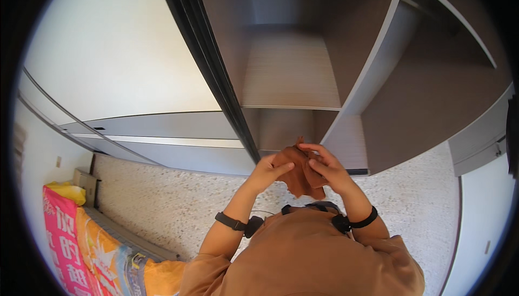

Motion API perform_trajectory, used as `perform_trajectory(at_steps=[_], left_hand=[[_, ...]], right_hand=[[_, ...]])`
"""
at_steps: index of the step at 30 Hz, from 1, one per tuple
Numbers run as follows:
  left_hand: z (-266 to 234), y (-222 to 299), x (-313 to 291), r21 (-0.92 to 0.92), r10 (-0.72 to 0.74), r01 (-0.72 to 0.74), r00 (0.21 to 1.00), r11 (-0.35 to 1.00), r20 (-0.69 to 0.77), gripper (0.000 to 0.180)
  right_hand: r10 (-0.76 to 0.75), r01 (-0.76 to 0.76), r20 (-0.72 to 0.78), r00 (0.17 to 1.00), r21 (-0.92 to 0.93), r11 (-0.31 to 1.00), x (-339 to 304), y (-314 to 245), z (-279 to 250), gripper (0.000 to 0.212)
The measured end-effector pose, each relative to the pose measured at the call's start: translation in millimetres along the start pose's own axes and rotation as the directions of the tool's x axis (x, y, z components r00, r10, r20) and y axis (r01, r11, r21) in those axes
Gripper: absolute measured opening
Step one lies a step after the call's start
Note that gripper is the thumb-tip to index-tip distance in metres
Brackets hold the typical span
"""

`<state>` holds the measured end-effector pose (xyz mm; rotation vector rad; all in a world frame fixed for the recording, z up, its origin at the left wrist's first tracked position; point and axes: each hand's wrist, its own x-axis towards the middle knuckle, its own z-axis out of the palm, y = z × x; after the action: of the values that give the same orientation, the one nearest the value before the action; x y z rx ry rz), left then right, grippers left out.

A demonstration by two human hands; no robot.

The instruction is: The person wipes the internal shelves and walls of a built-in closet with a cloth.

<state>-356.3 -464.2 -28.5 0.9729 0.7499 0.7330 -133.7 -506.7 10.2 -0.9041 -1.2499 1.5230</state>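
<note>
A crumpled reddish-brown cloth hangs between my two hands, in front of my chest. My left hand grips its left side, the thumb lying over the fabric. On the other side my right hand is closed on the cloth's upper right part, with fingers bent over it. The lower edge of the cloth dangles loose and ragged in outline. A black band with a small dark device circles each of my forearms.
Ahead stands an open wardrobe with a wood-grain shelf and a pale upright divider. A white sliding door with a black edge covers its left side. Speckled floor lies below. A bright pink and orange printed cloth is at lower left.
</note>
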Motion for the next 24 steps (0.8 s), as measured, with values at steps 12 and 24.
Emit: perform_trajectory(at_steps=[12,24], left_hand=[[-15,78,108,0.992,0.92,0.12,0.391,-0.05,-0.001,0.032],[-38,121,273,0.813,-0.048,0.578,0.812,-0.078,-0.582,0.078]], right_hand=[[-0.741,0.528,-0.169,0.65,-0.602,0.6,73,-92,-159,0.034],[-0.779,0.49,-0.079,0.622,-0.736,0.467,164,-14,-208,0.07]])
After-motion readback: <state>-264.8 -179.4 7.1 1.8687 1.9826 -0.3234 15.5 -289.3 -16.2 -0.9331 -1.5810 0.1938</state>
